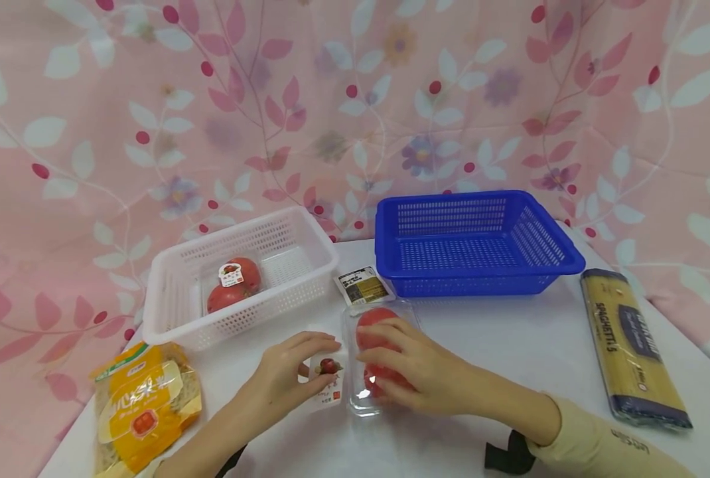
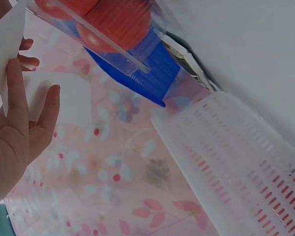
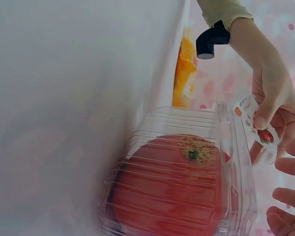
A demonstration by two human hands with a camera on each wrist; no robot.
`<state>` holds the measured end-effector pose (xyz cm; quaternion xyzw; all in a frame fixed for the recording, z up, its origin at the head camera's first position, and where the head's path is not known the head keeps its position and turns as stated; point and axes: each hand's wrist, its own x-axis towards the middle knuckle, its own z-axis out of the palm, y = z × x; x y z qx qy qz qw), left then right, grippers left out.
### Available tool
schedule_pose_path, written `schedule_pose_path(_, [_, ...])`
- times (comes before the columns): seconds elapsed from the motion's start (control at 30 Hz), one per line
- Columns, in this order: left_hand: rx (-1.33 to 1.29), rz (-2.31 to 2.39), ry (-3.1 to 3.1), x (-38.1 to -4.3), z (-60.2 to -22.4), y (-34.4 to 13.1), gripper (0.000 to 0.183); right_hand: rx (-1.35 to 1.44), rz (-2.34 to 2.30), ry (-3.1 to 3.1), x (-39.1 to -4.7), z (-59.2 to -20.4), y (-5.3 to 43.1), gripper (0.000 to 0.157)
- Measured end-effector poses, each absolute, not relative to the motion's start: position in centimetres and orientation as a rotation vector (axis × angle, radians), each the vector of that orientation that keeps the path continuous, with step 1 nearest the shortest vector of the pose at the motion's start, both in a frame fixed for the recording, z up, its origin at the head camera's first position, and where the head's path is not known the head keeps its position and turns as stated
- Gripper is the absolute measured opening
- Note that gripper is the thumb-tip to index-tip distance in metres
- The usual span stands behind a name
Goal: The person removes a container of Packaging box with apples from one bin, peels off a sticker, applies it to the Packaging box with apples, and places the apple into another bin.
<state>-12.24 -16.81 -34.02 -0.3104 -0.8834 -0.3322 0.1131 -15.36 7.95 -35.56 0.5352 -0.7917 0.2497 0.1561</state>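
My left hand (image 1: 292,373) pinches a white label (image 1: 328,380) with a printed red fruit between thumb and fingers; in the left wrist view the label (image 2: 59,96) shows its plain white back and a fold. Just right of it, a clear plastic box (image 1: 361,396) of red tomatoes (image 1: 381,320) lies on the white table. My right hand (image 1: 423,368) is spread over this box with its fingers loosely bent. In the right wrist view those fingers (image 3: 290,196) are relaxed beside the lid of the box (image 3: 236,172), and nothing is between them.
A white basket (image 1: 182,332) holds another boxed pair of tomatoes (image 1: 229,295) with a label. To the right stands a blue basket (image 1: 480,285). A small dark packet (image 1: 363,285) lies between the baskets. A yellow bag (image 1: 142,405) is far left, a spaghetti pack (image 1: 632,348) far right.
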Motion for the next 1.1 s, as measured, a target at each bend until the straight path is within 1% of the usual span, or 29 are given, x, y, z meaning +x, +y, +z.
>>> schedule_pose_path(0.17, [-1.009,-0.994,-2.516,-12.7,-33.2,-15.5,0.039,1.439,0.801,-2.236,-15.3,-35.1,7.9,0.031])
schedule_pose_path(0.33, [-1.041,-1.033,-2.502,-13.0,-32.5,-14.5,0.042,1.399,0.877,-2.186,-15.4,-34.9,7.9,0.031])
schedule_pose_path(0.57, [-1.025,-1.139,-2.521,-12.6,-31.9,-13.9,0.045,1.349,0.933,-2.2,-15.3,-35.0,8.0,0.038])
schedule_pose_path(0.7, [-1.036,-1.149,-2.52,-12.6,-31.9,-13.8,0.044,1.344,0.955,-2.175,-15.3,-35.1,8.0,0.036])
schedule_pose_path(0.93, [-1.014,-1.134,-2.537,-12.4,-31.7,-13.6,0.058,1.373,0.97,-2.12,-15.5,-35.0,7.9,0.028])
schedule_pose_path(1.1, [-1.047,-1.095,-2.522,-12.4,-31.6,-13.2,0.062,1.377,0.982,-2.099,-15.4,-34.9,7.7,0.028])
